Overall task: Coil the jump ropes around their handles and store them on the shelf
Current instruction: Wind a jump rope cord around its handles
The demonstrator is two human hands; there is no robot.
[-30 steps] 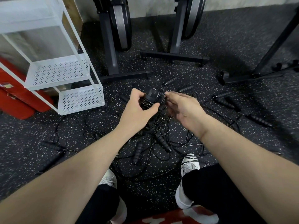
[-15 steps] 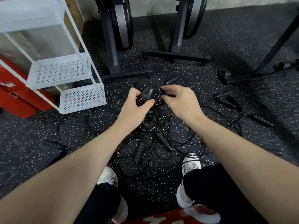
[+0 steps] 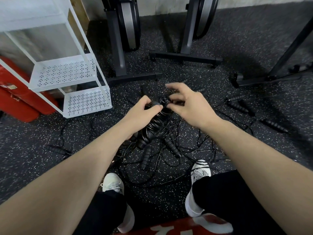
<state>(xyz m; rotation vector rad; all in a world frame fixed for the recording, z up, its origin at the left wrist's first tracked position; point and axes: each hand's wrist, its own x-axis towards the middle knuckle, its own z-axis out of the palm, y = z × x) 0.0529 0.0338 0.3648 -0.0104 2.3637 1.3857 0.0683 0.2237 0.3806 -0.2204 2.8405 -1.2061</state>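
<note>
Left hand (image 3: 142, 111) clenched round the wound handle bundle (image 3: 152, 126), rope coiled over it in many turns, held up over the floor pile. Right hand (image 3: 189, 106): thumb and a finger pinch the rope end (image 3: 165, 103) at the bundle's top; index finger stretched out, blurred. So both grips are grasping, left on the bundle, right on the rope.

Count from my feed:
- 1 coiled bundle in hand. I cannot tell whether it is one handle or two under the coils.
- Loose black handles on the floor (image 3: 220, 39): I make out about 9. Two lie below the bundle (image 3: 146, 157) (image 3: 172, 147), one at far left (image 3: 56, 150), three at right (image 3: 237, 106) (image 3: 235, 98) (image 3: 275, 125); the small ones past the hands are partly hidden.
- Loose rope (image 3: 169, 168) tangled between them; strand count not readable.
- 1 white shelf (image 3: 66, 85) at left, 2 perforated tiers in view plus a top panel. No ropes on it.
- 2 white shoes (image 3: 112, 184) (image 3: 200, 172), just beside the tangle.
- 2 dark machine stands (image 3: 122, 53) (image 3: 188, 39) behind the pile, a third frame (image 3: 288, 53) at right.
- Red object (image 3: 20, 99) behind the shelf.
</note>
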